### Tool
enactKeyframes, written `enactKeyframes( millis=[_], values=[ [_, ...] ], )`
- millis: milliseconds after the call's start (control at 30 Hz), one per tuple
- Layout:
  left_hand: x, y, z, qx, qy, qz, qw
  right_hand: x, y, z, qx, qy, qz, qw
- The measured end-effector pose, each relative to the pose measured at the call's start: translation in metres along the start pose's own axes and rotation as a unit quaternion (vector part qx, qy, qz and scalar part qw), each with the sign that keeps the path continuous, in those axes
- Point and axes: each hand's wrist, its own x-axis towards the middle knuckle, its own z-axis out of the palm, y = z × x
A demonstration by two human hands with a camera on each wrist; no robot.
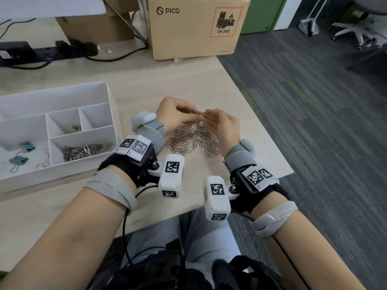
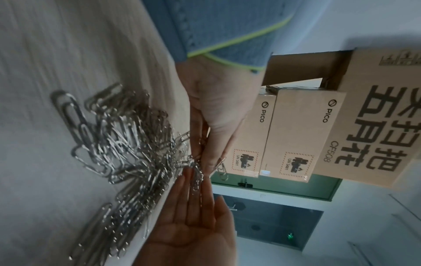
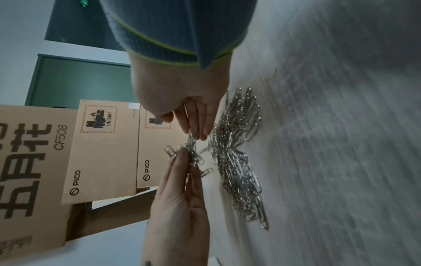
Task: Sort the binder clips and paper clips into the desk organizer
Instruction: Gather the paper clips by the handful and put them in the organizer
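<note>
A loose pile of silver paper clips point(image 1: 194, 141) point(image 2: 118, 144) point(image 3: 239, 162) lies on the wooden desk. Just above it my left hand point(image 1: 191, 111) point(image 2: 202, 158) point(image 3: 184, 160) pinches a tangled bunch of paper clips point(image 1: 199, 117) point(image 2: 196, 172) point(image 3: 193, 149). My right hand point(image 1: 209, 115) point(image 2: 196, 180) point(image 3: 196, 133) faces it, palm open, its straight fingers touching the bunch. The white desk organizer point(image 1: 62, 91) stands at the left. Its front compartment holds paper clips point(image 1: 88, 150), its left section teal binder clips point(image 1: 23, 151), and a small middle cell one greenish binder clip point(image 1: 76, 128).
A PICO cardboard box point(image 1: 194, 28) stands at the back of the desk, with a black power strip point(image 1: 48, 52) and cables to its left. The desk's right edge point(image 1: 261, 114) runs close past the pile, with carpet beyond.
</note>
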Motion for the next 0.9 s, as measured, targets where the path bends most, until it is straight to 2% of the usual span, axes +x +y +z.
enactKeyframes(
  millis=[100,267,400,600,700,800,900],
  values=[
    [0.005,0.009,0.008,0.018,-0.026,0.021,0.999,0.003,-0.001,0.002,0.054,-0.023,0.056,0.997],
    [0.011,0.016,0.020,0.060,-0.054,0.047,0.996,0.006,-0.003,-0.002,0.167,-0.078,0.163,0.969],
    [0.013,0.019,0.023,0.077,-0.081,0.056,0.992,0.011,-0.004,-0.007,0.193,-0.105,0.191,0.957],
    [0.014,0.030,0.027,0.137,-0.121,0.098,0.978,0.014,-0.011,-0.004,0.170,-0.124,0.187,0.960],
    [0.016,0.038,0.025,0.135,-0.096,0.120,0.979,0.019,-0.012,-0.004,0.196,-0.093,0.182,0.959],
    [0.021,0.038,0.021,0.093,-0.027,0.116,0.989,0.019,-0.016,-0.007,0.250,-0.077,0.210,0.942],
    [0.027,0.027,0.016,0.152,0.030,0.119,0.981,0.017,-0.022,-0.011,0.234,-0.061,0.210,0.947]
  ],
)
